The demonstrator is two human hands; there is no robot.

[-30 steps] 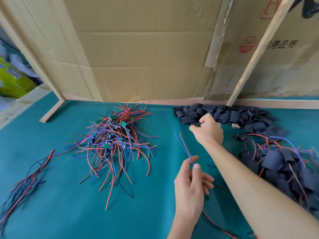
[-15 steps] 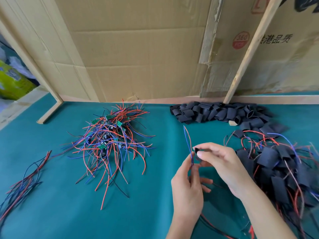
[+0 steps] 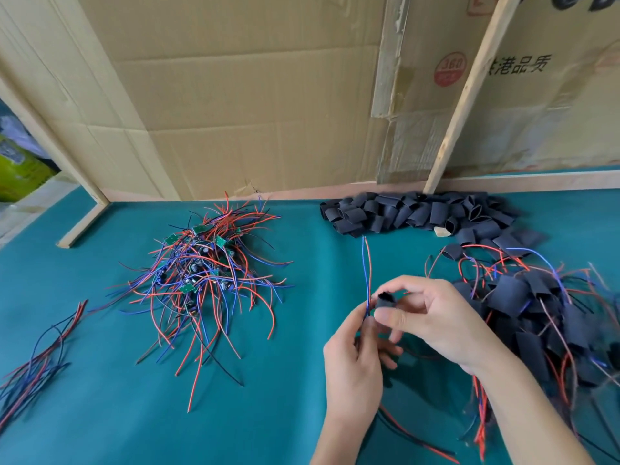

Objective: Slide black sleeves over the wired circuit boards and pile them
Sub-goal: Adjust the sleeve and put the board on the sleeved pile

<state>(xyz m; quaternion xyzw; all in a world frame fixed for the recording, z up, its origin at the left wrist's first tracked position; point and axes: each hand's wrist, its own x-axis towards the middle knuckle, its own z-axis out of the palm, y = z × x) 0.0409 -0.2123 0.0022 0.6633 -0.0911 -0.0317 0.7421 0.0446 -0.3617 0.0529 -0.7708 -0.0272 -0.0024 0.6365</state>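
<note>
The right hand [image 3: 432,317] pinches a small black sleeve [image 3: 386,300] between thumb and fingers, its open mouth beside red and blue wires [image 3: 366,273] pinched upright by the left hand [image 3: 352,357]. Sleeve looks light and soft; wires limp, best gripped near their tips.

Lying left: wired boards [image 3: 204,273]; sitting behind, against the cardboard [image 3: 251,95]: loose sleeves [image 3: 419,213]; piling right: seemingly sleeved boards [image 3: 543,317]; hands [image 3: 396,327] working between.

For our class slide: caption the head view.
Right hand brings a black sleeve to wires pinched by the left hand.
</note>
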